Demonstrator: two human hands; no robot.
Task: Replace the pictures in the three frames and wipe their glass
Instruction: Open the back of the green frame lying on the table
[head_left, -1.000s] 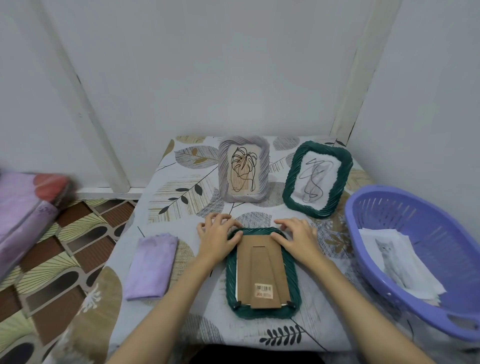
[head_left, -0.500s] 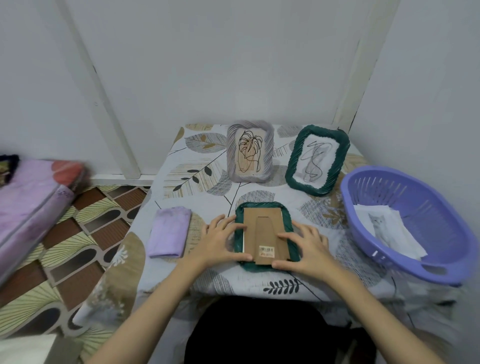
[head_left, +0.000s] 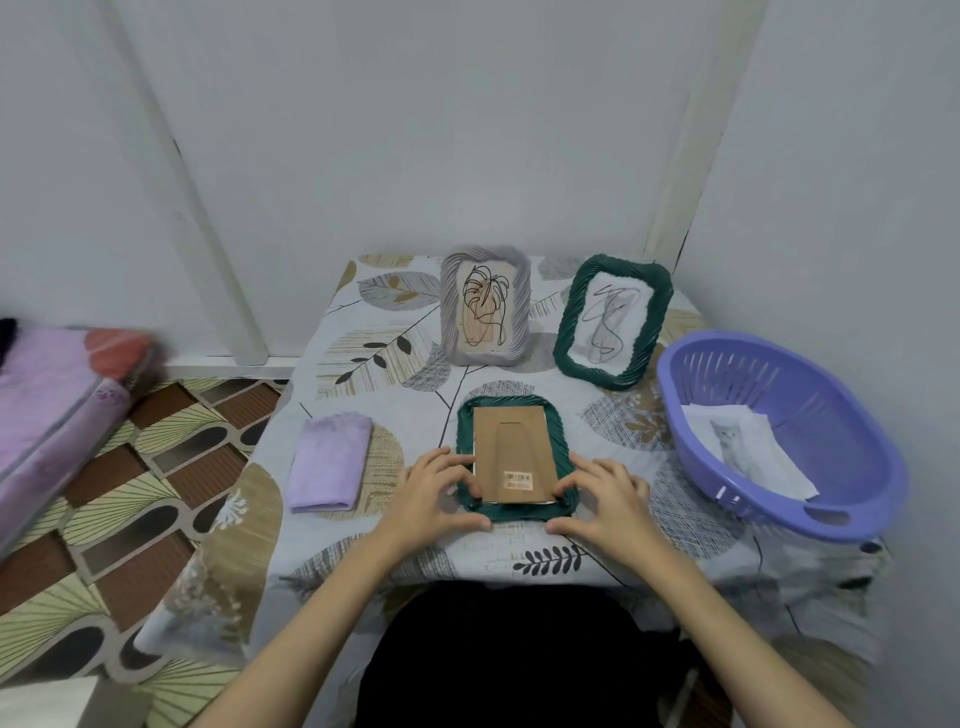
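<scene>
A green woven frame (head_left: 555, 422) lies face down near the table's front edge, its brown cardboard back (head_left: 511, 447) with a barcode sticker facing up. My left hand (head_left: 435, 493) grips its lower left corner, fingers on the rim and thumb along the bottom edge. My right hand (head_left: 605, 496) grips the lower right corner the same way. Behind it stand a grey frame (head_left: 451, 312) with a leaf line drawing and a second green frame (head_left: 567, 332) with a scribble drawing. A folded purple cloth (head_left: 330, 462) lies to the left.
A purple plastic basket (head_left: 810, 384) at the right table edge holds paper sheets, the top one a cat picture (head_left: 735, 441). White walls close in behind and to the right. A pink mattress (head_left: 47, 400) lies on the patterned floor at left.
Both hands slid from the upper corners of the face-down frame down to its lower corners. My head drew back, so the table looks farther away.
</scene>
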